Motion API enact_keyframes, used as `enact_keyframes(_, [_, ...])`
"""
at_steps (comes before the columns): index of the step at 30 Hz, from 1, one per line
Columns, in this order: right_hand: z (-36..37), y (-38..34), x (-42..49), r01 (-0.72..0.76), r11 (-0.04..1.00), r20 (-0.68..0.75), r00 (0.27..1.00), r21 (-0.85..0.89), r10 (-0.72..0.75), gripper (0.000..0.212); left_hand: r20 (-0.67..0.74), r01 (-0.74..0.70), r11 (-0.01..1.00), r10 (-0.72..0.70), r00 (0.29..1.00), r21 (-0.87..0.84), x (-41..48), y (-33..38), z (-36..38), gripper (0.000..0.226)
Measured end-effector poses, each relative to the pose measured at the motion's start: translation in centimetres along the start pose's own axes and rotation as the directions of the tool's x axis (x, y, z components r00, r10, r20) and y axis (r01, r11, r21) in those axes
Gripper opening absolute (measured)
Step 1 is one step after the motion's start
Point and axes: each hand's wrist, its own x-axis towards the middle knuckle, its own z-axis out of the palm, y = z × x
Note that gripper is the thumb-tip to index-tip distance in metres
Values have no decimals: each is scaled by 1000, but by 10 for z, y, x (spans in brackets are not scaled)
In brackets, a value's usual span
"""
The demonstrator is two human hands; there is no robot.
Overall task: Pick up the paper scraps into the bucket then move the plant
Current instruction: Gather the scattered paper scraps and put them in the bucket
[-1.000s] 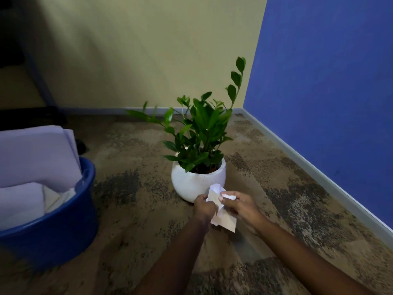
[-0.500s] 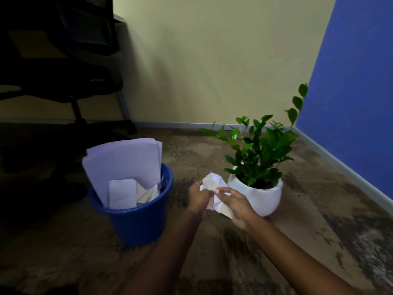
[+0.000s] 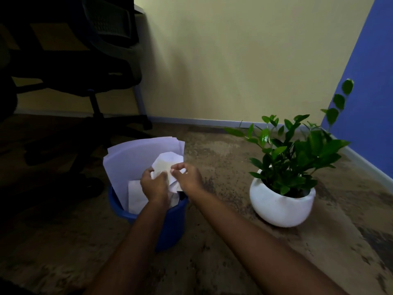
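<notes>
My left hand and right hand both pinch 1 crumpled white paper scrap with curled fingers, just above the blue bucket. Tall sheets crowd the bucket, so the scrap may slide off them and land beside the bucket. The plant stands right of the bucket.

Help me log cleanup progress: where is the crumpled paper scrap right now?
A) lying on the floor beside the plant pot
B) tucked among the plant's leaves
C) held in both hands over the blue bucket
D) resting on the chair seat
C: the left hand and right hand both pinch the crumpled paper scrap over the open top of the blue bucket, not yet dropped in.
</notes>
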Motion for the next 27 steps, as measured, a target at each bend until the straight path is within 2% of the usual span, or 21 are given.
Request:
enact_keyframes(4, [22,16,9,62,982,84,995,-178,-48,27,-146,84,996,-82,986,9,16,-23,-6,42])
enact_keyframes(7, [26,12,16,121,940,165,984,-319,-71,37,-153,130,991,-124,980,29,28,-26,-11,50])
enact_keyframes(12, [3,-11,18,145,898,260,965,-415,-36,43,-185,254,902,-200,962,348,28,-10,-20,57])
enact_keyframes(16, [-26,-45,12,155,863,326,945,-480,12,35,-199,333,805,-268,943,491,21,27,-16,52])
enact_keyframes(23, [-114,-137,-14,96,815,251,966,-571,61,25,-17,166,777,-196,980,608,-38,133,31,44])
enact_keyframes(27, [-178,-199,-29,39,810,204,974,-584,100,25,106,102,787,-208,972,609,-82,199,52,45])
